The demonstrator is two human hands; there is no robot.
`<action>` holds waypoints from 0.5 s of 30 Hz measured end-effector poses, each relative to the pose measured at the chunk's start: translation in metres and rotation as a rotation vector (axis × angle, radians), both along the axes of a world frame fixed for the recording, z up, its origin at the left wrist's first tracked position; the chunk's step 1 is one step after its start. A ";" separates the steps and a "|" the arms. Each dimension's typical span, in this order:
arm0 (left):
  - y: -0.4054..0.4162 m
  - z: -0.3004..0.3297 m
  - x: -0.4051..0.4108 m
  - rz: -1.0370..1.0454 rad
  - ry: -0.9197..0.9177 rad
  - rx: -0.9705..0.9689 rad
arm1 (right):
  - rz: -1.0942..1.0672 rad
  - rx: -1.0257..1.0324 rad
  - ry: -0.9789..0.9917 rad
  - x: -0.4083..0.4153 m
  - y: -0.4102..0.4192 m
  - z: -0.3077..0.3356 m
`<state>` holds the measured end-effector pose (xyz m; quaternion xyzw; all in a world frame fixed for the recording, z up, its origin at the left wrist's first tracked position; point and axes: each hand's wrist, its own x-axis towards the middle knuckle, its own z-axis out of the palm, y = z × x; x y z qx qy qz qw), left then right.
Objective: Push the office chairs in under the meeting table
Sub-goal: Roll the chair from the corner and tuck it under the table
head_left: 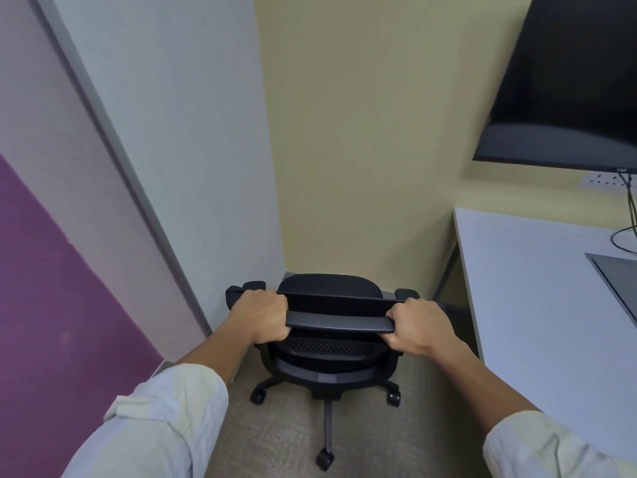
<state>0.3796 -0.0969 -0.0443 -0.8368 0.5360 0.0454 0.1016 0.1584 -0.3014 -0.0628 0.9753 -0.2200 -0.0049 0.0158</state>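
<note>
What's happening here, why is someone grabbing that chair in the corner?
A person has both hands on a black office chair: the left hand and right hand each grip an end of the bar along the top of its backrest. The chair stands on the carpet in the corner, facing the yellow wall. The white meeting table is off to the right, and the chair isn't under it yet.

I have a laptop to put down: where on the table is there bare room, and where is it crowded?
The near and left part of the table is bare, from its left edge to the grey panel. The far right corner is crowded: cables loop there beneath the screen. Both hands, left hand and right hand, are busy gripping the chair.
</note>
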 end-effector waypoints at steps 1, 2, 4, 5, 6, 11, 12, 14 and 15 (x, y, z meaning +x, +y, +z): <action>-0.008 0.000 0.007 0.006 0.001 -0.005 | -0.004 -0.003 -0.006 0.007 -0.007 -0.001; -0.017 -0.001 0.014 0.011 0.004 -0.011 | -0.009 -0.009 -0.013 0.014 -0.016 -0.003; -0.037 -0.003 0.028 0.011 0.005 -0.012 | -0.018 -0.010 -0.019 0.026 -0.033 -0.003; -0.047 -0.003 0.035 0.012 0.008 -0.010 | -0.027 -0.002 -0.019 0.032 -0.042 -0.003; -0.057 -0.003 0.042 0.011 0.012 -0.009 | -0.040 0.007 -0.020 0.037 -0.050 -0.002; -0.096 -0.008 0.081 -0.020 0.023 -0.005 | -0.083 0.023 -0.050 0.065 -0.076 -0.004; -0.101 -0.009 0.089 -0.035 0.024 -0.007 | -0.093 0.018 -0.056 0.070 -0.078 -0.005; -0.108 -0.010 0.106 -0.068 0.029 -0.005 | -0.119 0.018 -0.065 0.080 -0.079 -0.005; -0.112 -0.010 0.114 -0.085 0.034 -0.008 | -0.139 0.026 -0.066 0.085 -0.078 -0.005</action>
